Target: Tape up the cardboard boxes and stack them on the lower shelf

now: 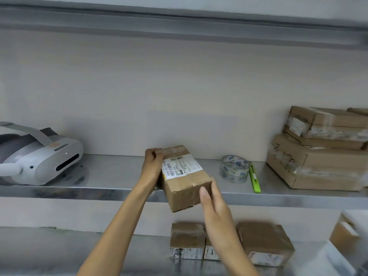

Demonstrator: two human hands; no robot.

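Observation:
A small taped cardboard box [185,176] with a white shipping label lies on the middle shelf [111,174], its near end sticking out past the shelf's front edge. My left hand [153,161] grips its far left corner. My right hand [211,198] holds the near right corner, thumb on the front face. A roll of clear tape [235,169] and a green box cutter [255,179] lie on the same shelf to the right. On the lower shelf [59,250], several taped boxes [262,243] stand side by side below my right forearm.
A white and grey headset [41,160] sits at the left of the middle shelf. A stack of larger taped boxes [322,150] fills its right end. Another box [344,234] shows at the right edge of the lower shelf. An upper shelf [179,18] runs overhead.

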